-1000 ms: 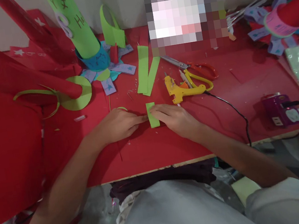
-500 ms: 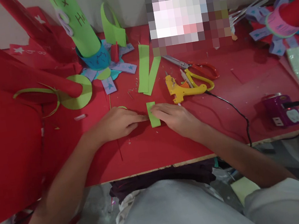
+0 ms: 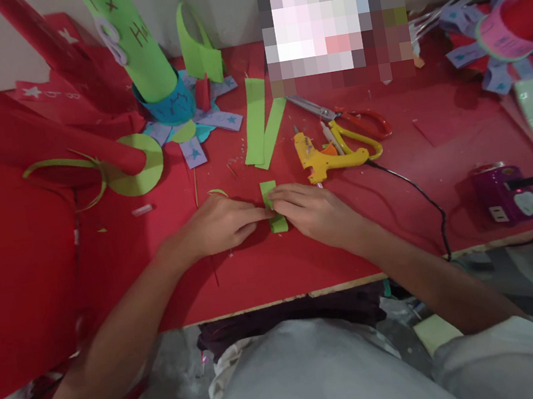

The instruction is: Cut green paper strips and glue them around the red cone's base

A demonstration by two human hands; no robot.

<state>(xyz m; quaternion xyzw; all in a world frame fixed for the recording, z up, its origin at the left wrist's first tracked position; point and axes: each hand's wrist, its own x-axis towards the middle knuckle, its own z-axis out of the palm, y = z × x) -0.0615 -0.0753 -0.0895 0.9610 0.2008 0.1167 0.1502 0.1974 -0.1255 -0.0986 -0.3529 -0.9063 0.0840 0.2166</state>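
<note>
A short green paper strip [image 3: 269, 189] lies on the red table in front of me, its near end folded over. My right hand [image 3: 311, 209] has its fingers closed on the strip from the right. From the left, my left hand [image 3: 230, 222] presses its outstretched index finger onto the strip's middle, the other fingers curled in. Partly hidden behind my left hand is a curved green paper piece [image 3: 217, 192]. Two longer green paper strips [image 3: 255, 120] lie just beyond.
To the right lie a yellow glue gun [image 3: 321, 160] with a black cord, scissors [image 3: 360, 120] and a purple power adapter [image 3: 503, 195]. A green paper tube [image 3: 142, 50] in a blue ring stands at the back left. Large red paper [image 3: 14, 266] covers the left side.
My left index finger has moved right, from the strip's edge onto its middle. My right hand stays at the strip, whose near end has shifted slightly toward me.
</note>
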